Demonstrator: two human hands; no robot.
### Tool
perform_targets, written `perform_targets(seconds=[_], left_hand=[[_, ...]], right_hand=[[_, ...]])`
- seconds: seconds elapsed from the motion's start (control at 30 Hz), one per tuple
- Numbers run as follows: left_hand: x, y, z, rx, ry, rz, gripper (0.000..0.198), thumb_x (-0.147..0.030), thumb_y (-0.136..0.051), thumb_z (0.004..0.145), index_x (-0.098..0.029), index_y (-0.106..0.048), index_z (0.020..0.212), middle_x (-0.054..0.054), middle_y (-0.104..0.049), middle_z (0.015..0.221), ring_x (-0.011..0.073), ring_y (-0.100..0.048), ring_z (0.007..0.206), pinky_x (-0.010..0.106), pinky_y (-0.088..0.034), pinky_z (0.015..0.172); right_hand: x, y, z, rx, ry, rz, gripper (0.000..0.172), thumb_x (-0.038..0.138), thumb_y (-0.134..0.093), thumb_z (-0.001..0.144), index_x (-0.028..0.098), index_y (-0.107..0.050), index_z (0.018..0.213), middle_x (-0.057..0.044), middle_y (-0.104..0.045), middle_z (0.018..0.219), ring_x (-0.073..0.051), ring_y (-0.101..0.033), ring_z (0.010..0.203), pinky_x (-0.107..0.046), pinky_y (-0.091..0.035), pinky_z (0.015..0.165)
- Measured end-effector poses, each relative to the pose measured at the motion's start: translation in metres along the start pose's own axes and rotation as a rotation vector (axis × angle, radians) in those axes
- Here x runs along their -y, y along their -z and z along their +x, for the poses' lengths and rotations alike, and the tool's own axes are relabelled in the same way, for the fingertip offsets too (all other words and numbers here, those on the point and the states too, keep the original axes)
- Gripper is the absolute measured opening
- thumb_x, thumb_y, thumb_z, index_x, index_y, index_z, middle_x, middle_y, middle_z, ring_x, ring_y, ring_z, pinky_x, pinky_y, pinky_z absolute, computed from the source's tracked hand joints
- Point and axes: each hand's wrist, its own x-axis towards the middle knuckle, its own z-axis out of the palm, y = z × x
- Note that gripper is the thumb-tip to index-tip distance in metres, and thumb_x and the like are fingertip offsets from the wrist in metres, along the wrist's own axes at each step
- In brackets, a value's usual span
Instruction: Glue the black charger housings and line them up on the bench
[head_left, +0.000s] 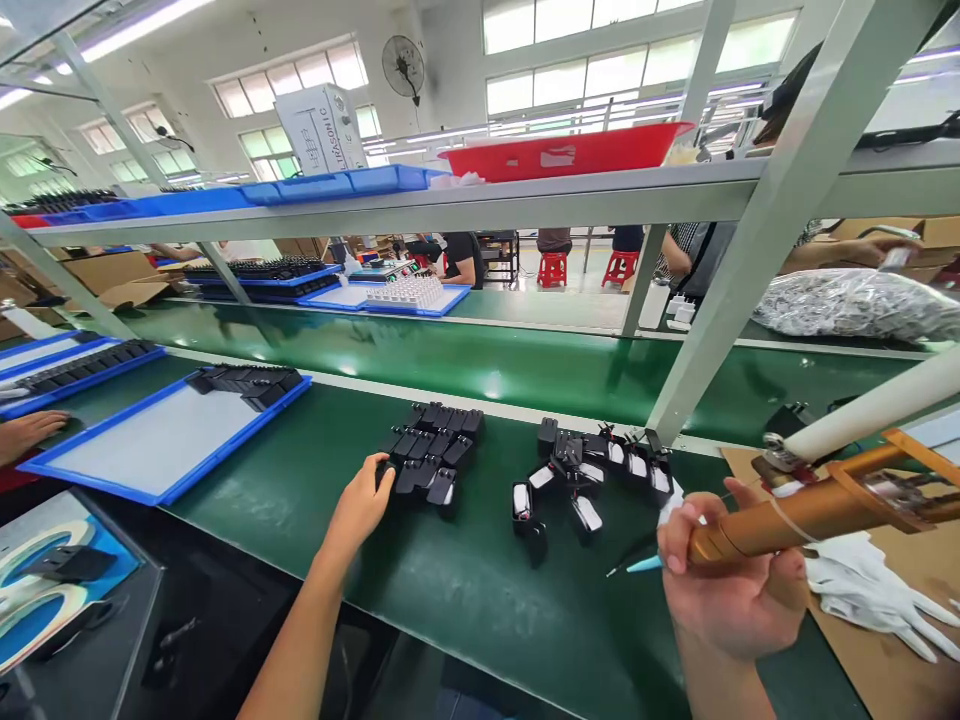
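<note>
My left hand reaches to the near-left edge of a cluster of small black plastic cases. Its fingers are bent round a case at that edge, mostly hidden by the hand. On the right, my right hand is palm up, with its fingers curled about the end of an orange-gold metal cylinder. A thin blue-handled tool points left beside these fingers; whether they touch it is unclear. Between my hands lie several loose black cases with white inserts, some tilted.
A blue-rimmed tray holds black cases at its far end, with another person's hand beside it. White gloves rest on cardboard at right. A slanted white post and overhead shelf stand before a green conveyor belt.
</note>
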Motion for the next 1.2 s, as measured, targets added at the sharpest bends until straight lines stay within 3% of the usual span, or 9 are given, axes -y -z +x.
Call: perform_targets(seconds=[0.1,0.23,0.3,0.47,0.53,0.6,0.73,0.97,1.2], left_hand=[[-0.011,-0.002,-0.002,0.052,-0.028,0.041,0.046,-0.04,-0.043,0.086,-0.019,-0.05,0.126,0.013,-0.064,0.112,0.0321,-0.059,0.108,0.046,-0.042,0.093],[-0.032,0.003,-0.024,-0.131,-0.113,0.088,0.054,-0.044,-0.043,0.088,-0.012,-0.045,0.132,0.016,-0.061,0.113,0.035,-0.057,0.107,0.049,-0.045,0.089],[-0.05,-0.003,-0.041,-0.133,-0.208,0.034,0.051,-0.045,-0.045,0.089,-0.017,-0.046,0.13,0.012,-0.06,0.117,0.0312,-0.059,0.103,0.043,-0.05,0.085],[-0.099,-0.046,-0.07,0.511,-0.562,-0.218,0.058,-0.026,-0.061,0.081,-0.031,-0.045,0.136,0.007,-0.045,0.143,0.0274,-0.046,0.127,0.041,-0.039,0.105],[-0.109,-0.062,-0.073,0.629,-0.577,-0.237,0.068,-0.021,-0.063,0.078,-0.035,-0.04,0.14,0.005,-0.033,0.152,0.0282,-0.034,0.136,0.045,-0.03,0.111],[-0.111,-0.073,-0.074,0.65,-0.563,-0.266,0.068,-0.018,-0.061,0.079,-0.036,-0.039,0.14,0.004,-0.03,0.153,0.0273,-0.032,0.138,0.046,-0.027,0.112],[-0.099,-0.081,-0.085,0.511,-0.518,-0.3,0.055,-0.021,-0.064,0.077,-0.034,-0.053,0.13,0.004,-0.05,0.137,0.0261,-0.046,0.126,0.043,-0.033,0.108],[-0.086,-0.081,-0.115,0.379,-0.377,-0.241,0.034,-0.038,-0.08,0.062,-0.026,-0.065,0.09,0.004,-0.055,0.099,0.0224,-0.056,0.083,0.035,-0.048,0.076],[-0.087,-0.082,-0.118,0.56,-0.268,-0.479,0.074,-0.025,-0.074,0.069,-0.035,-0.044,0.136,0.007,-0.052,0.126,0.0206,-0.054,0.091,0.036,-0.043,0.087]], right_hand=[[-0.001,0.0,0.0,0.018,0.008,0.004,0.049,0.057,-0.046,0.078,0.022,-0.057,0.11,-0.001,-0.061,0.072,-0.011,-0.044,0.033,-0.027,-0.028,0.037],[-0.001,-0.001,-0.001,0.021,0.004,0.012,0.047,0.055,-0.043,0.08,0.023,-0.055,0.112,-0.001,-0.061,0.073,-0.011,-0.045,0.034,-0.027,-0.029,0.037],[-0.001,-0.001,-0.002,0.019,0.006,0.008,0.047,0.055,-0.042,0.081,0.024,-0.055,0.113,0.0,-0.06,0.073,-0.01,-0.045,0.034,-0.026,-0.03,0.037],[-0.001,-0.002,-0.002,0.022,0.0,0.019,0.046,0.056,-0.043,0.079,0.025,-0.056,0.111,0.0,-0.059,0.072,-0.01,-0.045,0.034,-0.024,-0.029,0.034],[-0.002,-0.002,-0.001,0.022,0.0,0.03,0.046,0.056,-0.043,0.08,0.025,-0.056,0.111,0.0,-0.059,0.073,-0.01,-0.045,0.034,-0.024,-0.029,0.035],[-0.001,-0.003,-0.001,0.022,0.005,0.036,0.045,0.055,-0.043,0.08,0.025,-0.056,0.112,0.0,-0.06,0.073,-0.009,-0.045,0.034,-0.024,-0.03,0.035],[0.0,-0.005,-0.002,0.029,-0.005,0.03,0.044,0.054,-0.044,0.08,0.025,-0.055,0.111,0.0,-0.059,0.072,-0.009,-0.045,0.034,-0.024,-0.03,0.034],[0.001,-0.006,-0.005,0.038,-0.028,0.033,0.043,0.055,-0.044,0.08,0.025,-0.054,0.111,0.001,-0.059,0.073,-0.01,-0.046,0.034,-0.025,-0.03,0.034],[0.001,-0.01,-0.004,0.043,-0.013,0.002,0.043,0.056,-0.044,0.08,0.027,-0.054,0.109,0.001,-0.059,0.071,-0.009,-0.043,0.032,-0.025,-0.028,0.032]])
